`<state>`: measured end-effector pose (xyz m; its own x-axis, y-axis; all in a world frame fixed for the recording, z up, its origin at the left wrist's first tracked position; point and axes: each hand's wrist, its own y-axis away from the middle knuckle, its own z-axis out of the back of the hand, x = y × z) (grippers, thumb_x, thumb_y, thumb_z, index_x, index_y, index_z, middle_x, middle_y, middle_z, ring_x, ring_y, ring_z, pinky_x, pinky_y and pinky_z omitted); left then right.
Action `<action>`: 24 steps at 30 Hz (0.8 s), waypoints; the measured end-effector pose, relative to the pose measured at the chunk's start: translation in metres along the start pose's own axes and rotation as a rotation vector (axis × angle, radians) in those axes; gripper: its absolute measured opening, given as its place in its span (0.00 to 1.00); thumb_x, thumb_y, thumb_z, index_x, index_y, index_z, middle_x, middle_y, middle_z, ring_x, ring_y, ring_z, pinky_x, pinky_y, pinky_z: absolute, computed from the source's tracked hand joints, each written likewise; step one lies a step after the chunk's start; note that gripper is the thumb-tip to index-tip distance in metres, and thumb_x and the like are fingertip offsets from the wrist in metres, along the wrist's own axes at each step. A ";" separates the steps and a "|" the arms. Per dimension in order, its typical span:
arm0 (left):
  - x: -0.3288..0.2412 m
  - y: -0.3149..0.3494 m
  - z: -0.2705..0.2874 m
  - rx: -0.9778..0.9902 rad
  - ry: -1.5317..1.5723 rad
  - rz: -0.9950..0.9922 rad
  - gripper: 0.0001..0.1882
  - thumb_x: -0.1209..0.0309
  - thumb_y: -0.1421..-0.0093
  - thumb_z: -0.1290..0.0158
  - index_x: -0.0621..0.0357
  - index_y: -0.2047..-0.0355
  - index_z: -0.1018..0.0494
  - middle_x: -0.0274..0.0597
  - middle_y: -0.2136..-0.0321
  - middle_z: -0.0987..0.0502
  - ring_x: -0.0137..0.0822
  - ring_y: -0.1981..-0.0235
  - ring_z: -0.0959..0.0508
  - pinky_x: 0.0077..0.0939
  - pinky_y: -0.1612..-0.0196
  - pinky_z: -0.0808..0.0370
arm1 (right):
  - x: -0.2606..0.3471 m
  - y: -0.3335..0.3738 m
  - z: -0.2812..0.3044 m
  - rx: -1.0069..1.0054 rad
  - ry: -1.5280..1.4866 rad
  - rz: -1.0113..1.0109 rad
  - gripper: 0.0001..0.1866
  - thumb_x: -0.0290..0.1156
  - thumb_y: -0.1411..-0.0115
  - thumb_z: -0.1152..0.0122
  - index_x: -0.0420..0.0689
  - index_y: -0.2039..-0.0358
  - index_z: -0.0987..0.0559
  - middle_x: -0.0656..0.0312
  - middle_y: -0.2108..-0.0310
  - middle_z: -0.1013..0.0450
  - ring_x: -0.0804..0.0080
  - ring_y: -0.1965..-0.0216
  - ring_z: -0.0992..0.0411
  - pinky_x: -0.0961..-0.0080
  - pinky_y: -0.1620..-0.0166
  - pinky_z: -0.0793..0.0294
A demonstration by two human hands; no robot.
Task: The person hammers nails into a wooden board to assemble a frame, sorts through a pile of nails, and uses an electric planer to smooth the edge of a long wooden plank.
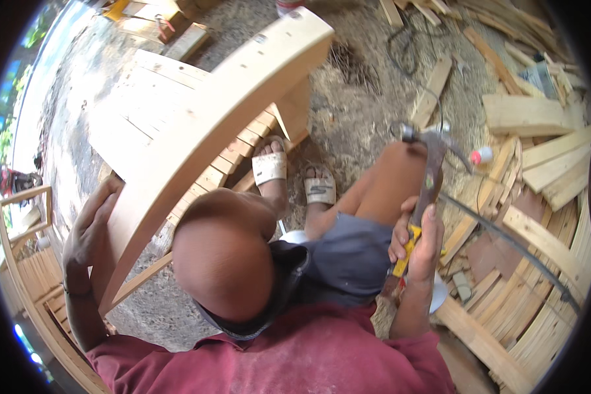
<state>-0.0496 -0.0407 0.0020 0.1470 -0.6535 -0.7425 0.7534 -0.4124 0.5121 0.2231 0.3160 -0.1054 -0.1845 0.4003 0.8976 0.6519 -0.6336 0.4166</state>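
Observation:
A claw hammer (433, 151) stands raised over my right knee, its metal head up and its grip marked with yellow. My right hand (419, 241) is wrapped round that grip. On the other side, my left hand (93, 220) clasps the edge of a long, pale wooden board (210, 125), slightly curved in this view, which slants from my left side up past my knees. The board is part of a slatted wooden piece (233, 154) in front of my legs. Some fingers of my left hand are hidden behind the wood.
Wood offcuts (528, 115) and planks (545, 243) are heaped at the right. A dark hose or cable (512, 243) crosses there, near a red-and-white container (481, 155). Another wooden frame (29, 262) stands at the far left. My sandalled feet (269, 167) rest on the dirt ground.

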 end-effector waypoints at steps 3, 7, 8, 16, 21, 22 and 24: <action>-0.030 -0.009 -0.004 0.149 -0.315 -0.156 0.12 0.69 0.29 0.59 0.65 0.56 0.30 0.40 0.63 0.27 0.31 0.58 0.28 0.23 0.50 0.32 | 0.008 0.004 0.011 0.014 0.023 -0.020 0.26 0.54 0.28 0.64 0.40 0.57 0.32 0.67 0.85 0.42 0.82 0.91 0.44 0.82 0.87 0.40; -0.052 -0.023 -0.031 -0.006 -0.363 -0.567 0.10 0.70 0.30 0.56 0.65 0.57 0.29 0.51 0.65 0.23 0.45 0.65 0.22 0.37 0.59 0.26 | 0.029 -0.010 0.002 0.057 0.106 0.013 0.25 0.52 0.28 0.64 0.41 0.56 0.31 0.67 0.85 0.42 0.82 0.91 0.44 0.82 0.87 0.41; -0.062 -0.032 -0.034 -0.010 -0.376 -0.614 0.09 0.72 0.31 0.55 0.64 0.58 0.28 0.48 0.65 0.24 0.40 0.64 0.22 0.34 0.58 0.26 | 0.038 -0.014 -0.001 0.069 0.118 0.030 0.25 0.52 0.28 0.64 0.41 0.56 0.31 0.67 0.85 0.42 0.82 0.91 0.44 0.82 0.87 0.41; -0.128 -0.077 -0.063 -0.049 -0.409 -1.051 0.04 0.77 0.41 0.43 0.61 0.66 0.25 0.45 0.72 0.26 0.42 0.69 0.23 0.34 0.67 0.26 | 0.097 -0.034 -0.037 0.281 0.283 0.269 0.24 0.49 0.27 0.61 0.38 0.55 0.31 0.67 0.85 0.40 0.85 0.90 0.43 0.84 0.86 0.40; -0.126 -0.080 -0.082 -0.118 -0.428 -1.040 0.04 0.76 0.41 0.44 0.60 0.66 0.25 0.46 0.72 0.27 0.47 0.70 0.23 0.37 0.67 0.26 | 0.125 -0.039 -0.047 0.433 0.437 0.354 0.24 0.49 0.28 0.57 0.36 0.55 0.31 0.67 0.84 0.39 0.86 0.89 0.42 0.85 0.85 0.40; -0.124 -0.077 -0.084 -0.141 -0.448 -1.014 0.05 0.76 0.42 0.43 0.59 0.66 0.25 0.46 0.72 0.27 0.47 0.71 0.23 0.38 0.69 0.26 | 0.128 -0.040 -0.049 0.458 0.444 0.349 0.24 0.49 0.29 0.56 0.36 0.55 0.31 0.67 0.84 0.39 0.86 0.88 0.42 0.85 0.85 0.39; -0.122 -0.079 -0.091 -0.160 -0.395 -1.055 0.06 0.76 0.43 0.42 0.60 0.66 0.26 0.46 0.71 0.27 0.47 0.71 0.23 0.37 0.70 0.26 | 0.136 -0.040 -0.050 0.483 0.465 0.331 0.24 0.49 0.29 0.55 0.36 0.54 0.31 0.67 0.83 0.38 0.86 0.88 0.42 0.85 0.84 0.40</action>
<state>-0.0688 0.1295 0.0124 -0.7997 -0.1948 -0.5680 0.4593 -0.8078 -0.3696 0.1352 0.3627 0.0073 -0.1441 -0.1500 0.9781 0.9582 -0.2681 0.1001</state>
